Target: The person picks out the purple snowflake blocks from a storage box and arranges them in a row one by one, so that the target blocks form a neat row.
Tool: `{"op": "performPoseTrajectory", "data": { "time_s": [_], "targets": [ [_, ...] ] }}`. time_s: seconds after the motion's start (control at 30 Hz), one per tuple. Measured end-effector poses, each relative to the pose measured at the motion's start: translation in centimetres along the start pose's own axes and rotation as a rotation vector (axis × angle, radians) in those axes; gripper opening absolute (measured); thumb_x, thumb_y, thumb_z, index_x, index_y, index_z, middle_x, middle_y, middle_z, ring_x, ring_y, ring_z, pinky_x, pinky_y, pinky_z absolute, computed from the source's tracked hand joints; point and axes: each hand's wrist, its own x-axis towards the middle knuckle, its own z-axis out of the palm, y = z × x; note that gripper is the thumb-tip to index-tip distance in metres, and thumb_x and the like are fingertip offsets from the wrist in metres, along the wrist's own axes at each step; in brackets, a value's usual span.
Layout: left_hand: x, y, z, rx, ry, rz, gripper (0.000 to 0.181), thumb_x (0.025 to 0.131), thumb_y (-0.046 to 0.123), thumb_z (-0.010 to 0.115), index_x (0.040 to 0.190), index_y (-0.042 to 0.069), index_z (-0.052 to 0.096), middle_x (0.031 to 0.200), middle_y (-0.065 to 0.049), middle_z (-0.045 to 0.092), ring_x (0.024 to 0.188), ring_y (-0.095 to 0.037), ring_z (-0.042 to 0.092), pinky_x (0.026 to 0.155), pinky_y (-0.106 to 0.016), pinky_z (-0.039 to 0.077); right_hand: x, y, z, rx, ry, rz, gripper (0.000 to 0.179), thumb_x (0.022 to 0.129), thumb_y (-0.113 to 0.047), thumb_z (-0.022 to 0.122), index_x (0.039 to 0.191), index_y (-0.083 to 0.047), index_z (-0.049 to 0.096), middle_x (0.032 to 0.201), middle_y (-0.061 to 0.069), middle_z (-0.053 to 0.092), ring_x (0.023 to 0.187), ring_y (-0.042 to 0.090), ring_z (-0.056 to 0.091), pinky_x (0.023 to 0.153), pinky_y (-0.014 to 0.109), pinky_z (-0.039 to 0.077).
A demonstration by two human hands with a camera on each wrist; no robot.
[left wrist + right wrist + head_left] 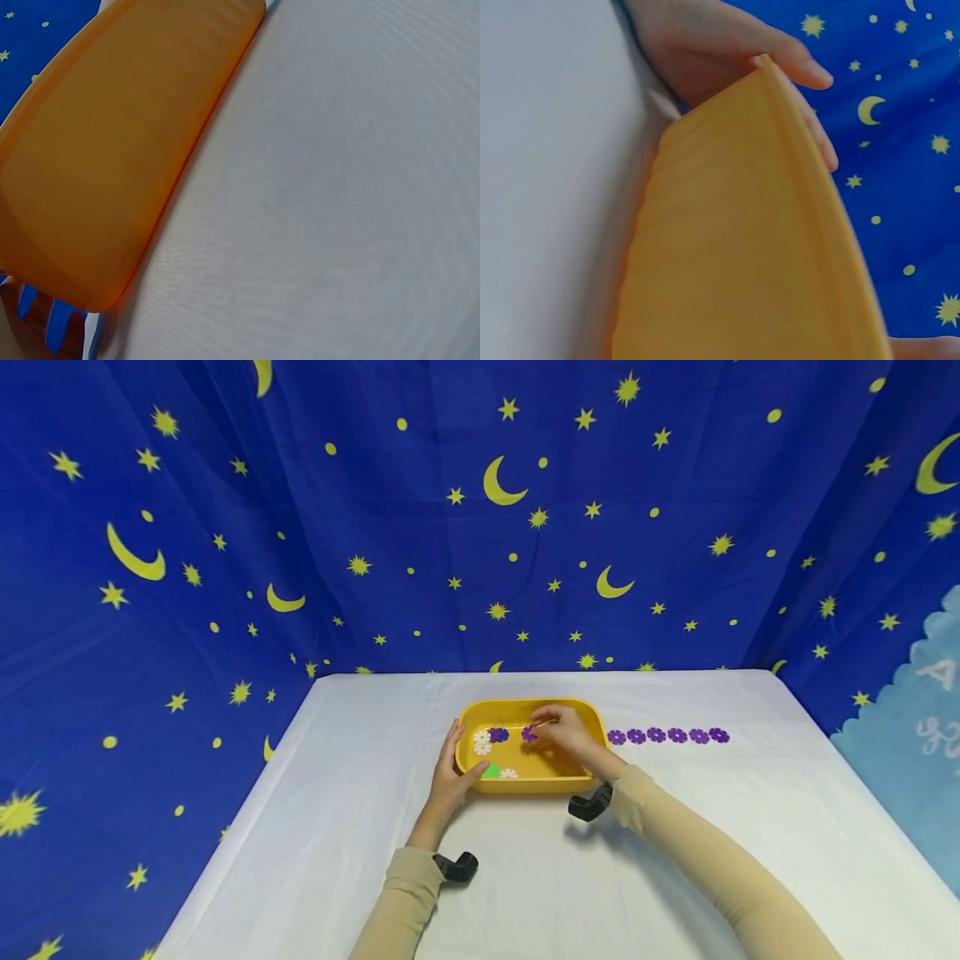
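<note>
My left hand (pixel 452 777) grips the left end of a yellow plastic tub (pixel 540 786), its thumb over the front rim and its fingers along the outer side. Over the inside of the tub, my right hand (pixel 564 728) pinches a purple flower-shaped disc (pixel 528 733) at its fingertips. Left of that disc lie a dark blue flower disc (pixel 498 735) and white flower discs (pixel 482 742). Near the left thumb are a green piece (pixel 491 771) and another white disc (pixel 508 773). In the right wrist view the left hand (pixel 712 45) shows behind the tub wall (pixel 727 225).
A row of several purple flower discs (pixel 677 736) runs along the white table (pixel 360 777) to the right of the tub. Blue cloth (pixel 420 510) with yellow moons and stars hangs behind and at the sides. A black wrist camera (pixel 590 803) sits by the right sleeve.
</note>
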Motion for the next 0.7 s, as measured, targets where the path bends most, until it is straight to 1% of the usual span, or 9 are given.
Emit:
{"op": "performPoseTrajectory", "data": {
  "time_s": [0.13,0.2,0.23,0.33,0.43,0.47,0.53,0.6,0.7],
  "targets": [
    [0.0,0.0,0.1,0.009,0.004,-0.007,0.076,0.085,0.006,0.067,0.149,0.001,0.026,0.161,-0.014,0.009,0.149,-0.033,0.013,0.121,-0.046,0.016,0.0,0.1,-0.4,0.021,0.020,0.014,0.029,0.085,0.004,0.063,0.113,0.012,0.061,0.107,0.027,0.066,0.078,0.007,0.061,0.075,0.021,0.056],
    [0.0,-0.1,0.1,0.011,0.004,-0.018,0.076,0.086,0.007,0.066,0.149,0.003,0.025,0.162,-0.012,0.009,0.149,-0.031,0.013,0.122,-0.045,0.015,-0.2,-0.1,-0.7,0.035,0.028,0.017,0.029,0.085,0.004,0.062,0.113,0.011,0.062,0.108,0.027,0.066,0.079,0.007,0.063,0.075,0.020,0.056],
    [0.0,-0.1,0.1,0.010,0.003,-0.024,0.076,0.086,0.007,0.066,0.150,0.004,0.025,0.162,-0.011,0.009,0.149,-0.030,0.012,0.122,-0.044,0.015,-0.5,-0.5,-0.9,0.050,0.030,0.017,0.030,0.084,0.005,0.062,0.114,0.012,0.061,0.109,0.028,0.066,0.079,0.006,0.063,0.075,0.019,0.055],
    [0.1,-0.3,0.2,0.009,-0.002,-0.033,0.077,0.086,0.011,0.067,0.150,0.006,0.025,0.162,-0.008,0.009,0.150,-0.028,0.011,0.122,-0.043,0.014,-0.6,-0.7,-1.7,0.091,0.049,0.017,0.031,0.084,0.005,0.062,0.114,0.013,0.060,0.110,0.026,0.066,0.079,0.002,0.063,0.074,0.015,0.054],
    [0.0,-0.3,0.1,0.021,-0.005,-0.035,0.077,0.086,0.014,0.068,0.150,0.007,0.025,0.162,-0.008,0.009,0.150,-0.028,0.011,0.122,-0.044,0.015,-0.6,-0.7,-2.8,0.119,0.074,0.038,0.032,0.085,0.004,0.063,0.115,0.012,0.060,0.104,0.017,0.068,0.077,-0.002,0.061,0.073,0.012,0.054],
    [0.0,-0.3,0.1,0.027,-0.006,-0.032,0.077,0.086,0.014,0.068,0.150,0.007,0.025,0.162,-0.008,0.009,0.150,-0.029,0.011,0.122,-0.045,0.015,-0.4,-0.4,-3.1,0.115,0.086,0.046,0.032,0.085,0.002,0.064,0.116,0.010,0.060,0.102,0.011,0.068,0.077,-0.001,0.060,0.073,0.012,0.054],
    [0.0,-0.2,0.1,0.028,-0.006,-0.027,0.076,0.086,0.012,0.067,0.150,0.006,0.025,0.162,-0.009,0.009,0.149,-0.030,0.012,0.122,-0.045,0.015,-0.5,-0.5,-3.9,0.109,0.105,0.066,0.031,0.086,0.000,0.063,0.117,0.008,0.060,0.100,0.005,0.067,0.078,0.000,0.060,0.073,0.013,0.054],
    [0.0,-0.2,0.1,0.024,-0.007,-0.021,0.076,0.086,0.008,0.066,0.150,0.005,0.025,0.162,-0.010,0.009,0.149,-0.030,0.012,0.122,-0.046,0.016,-0.6,-0.7,-4.8,0.117,0.125,0.072,0.032,0.087,-0.001,0.063,0.118,0.008,0.059,0.101,0.004,0.065,0.079,0.001,0.060,0.074,0.014,0.055],
    [0.0,-0.1,0.0,0.034,-0.003,-0.021,0.076,0.086,0.008,0.066,0.150,0.004,0.025,0.162,-0.010,0.009,0.149,-0.031,0.012,0.122,-0.046,0.016,-0.8,-1.0,-6.1,0.103,0.149,0.078,0.034,0.088,-0.004,0.062,0.120,0.007,0.058,0.106,0.007,0.063,0.080,0.001,0.060,0.078,0.015,0.055]
  ]
}}
